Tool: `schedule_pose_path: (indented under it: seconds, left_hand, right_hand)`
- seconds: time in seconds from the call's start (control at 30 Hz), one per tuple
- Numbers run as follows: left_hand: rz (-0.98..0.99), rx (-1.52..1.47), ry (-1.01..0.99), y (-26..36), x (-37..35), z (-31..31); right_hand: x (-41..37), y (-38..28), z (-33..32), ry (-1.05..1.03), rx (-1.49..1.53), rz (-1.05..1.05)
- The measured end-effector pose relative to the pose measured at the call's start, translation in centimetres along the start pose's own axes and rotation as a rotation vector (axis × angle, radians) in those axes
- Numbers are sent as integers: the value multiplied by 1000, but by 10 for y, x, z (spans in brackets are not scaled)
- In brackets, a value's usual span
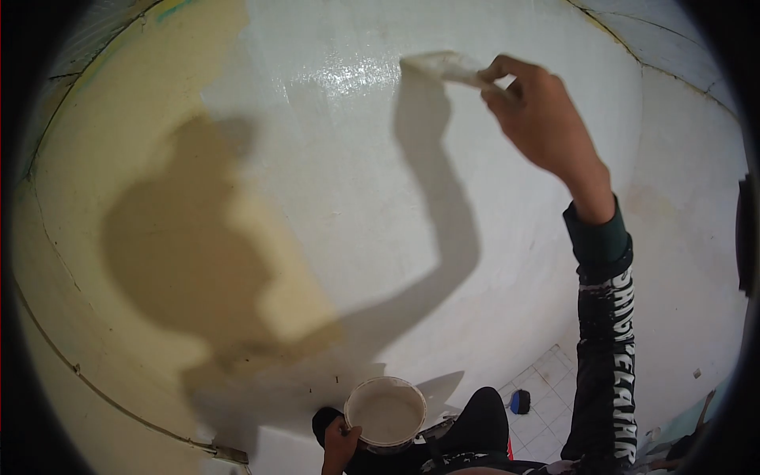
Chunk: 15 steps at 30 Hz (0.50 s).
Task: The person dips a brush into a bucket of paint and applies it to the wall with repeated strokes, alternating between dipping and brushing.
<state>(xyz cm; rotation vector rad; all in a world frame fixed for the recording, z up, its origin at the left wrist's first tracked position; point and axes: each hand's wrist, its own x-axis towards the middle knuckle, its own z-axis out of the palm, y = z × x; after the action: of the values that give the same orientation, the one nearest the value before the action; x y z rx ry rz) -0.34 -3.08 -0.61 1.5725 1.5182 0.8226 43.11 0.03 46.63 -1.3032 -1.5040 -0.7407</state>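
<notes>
1. Right hand point(538, 111), upper right of the frame: your thumb and fingers are clamped on the handle of the brush.
2. Brush point(443, 65), top centre: pale, flat, its broad end pointing left, beside the glossy patch. Contact with the wall cannot be told for certain. Likely fault: drips or a streak, if the bristles are overloaded or your wrist tilts.
3. Sleeve point(606, 356), right side: dark, pale lettering; cuff below your wrist. It could smear if your forearm swings into the wet surface.
4. Left hand point(340, 447), bottom, left of centre: your fingers are closed on the near-left rim of the bucket, thumb over the edge.
5. Bucket point(425, 407), bottom centre: round, holding pale paint point(386, 416). It could tip and spill, if your one-sided grip slips or your knee knocks it.
6. Wall point(356, 182), across the frame: white at centre, yellow at left; glossy patch point(336, 75) at upper centre.
7. Shadow point(182, 245), left of centre: yours, lying over the yellow-white border. Thin spots could be missed there, for want of light.
8. Blue-and-black object point(520, 402), lower right, on floor tiles point(546, 380): a possible trip, if you step without looking.
</notes>
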Motion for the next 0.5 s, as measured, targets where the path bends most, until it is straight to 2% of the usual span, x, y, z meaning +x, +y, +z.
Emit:
schedule_pose_path:
  seconds: [0.07,0.13,0.17,0.23,0.27,0.33,0.37,0.4,0.47,0.5]
  left_hand:
    - [57,53,14,1,0,2]
    - [155,-39,135,-26,6,9]
    - [154,-40,137,-20,4,6]
    - [-34,-194,9,-9,3,0]
    - [-35,-195,10,-12,3,2]
    - [202,69,150,-21,2,8]
    - [201,68,149,-22,1,8]
    - [148,13,136,-18,0,8]
    - [88,-49,126,-7,-3,7]
    - [13,-151,80,-2,-5,4]
  right_hand:
    - [15,-6,-10,126,-58,21]
    - [49,10,-5,392,-114,-241]
    - [56,-7,-10,392,-111,-243]
    - [75,-38,-20,210,31,37]
    - [78,-33,-14,209,32,36]
    - [80,-13,16,131,-69,-126]
    - [74,17,48,377,-182,-352]
    - [63,13,42,374,-182,-354]
    - [23,-7,27,82,-94,-107]
    - [5,-6,29,39,-34,-61]
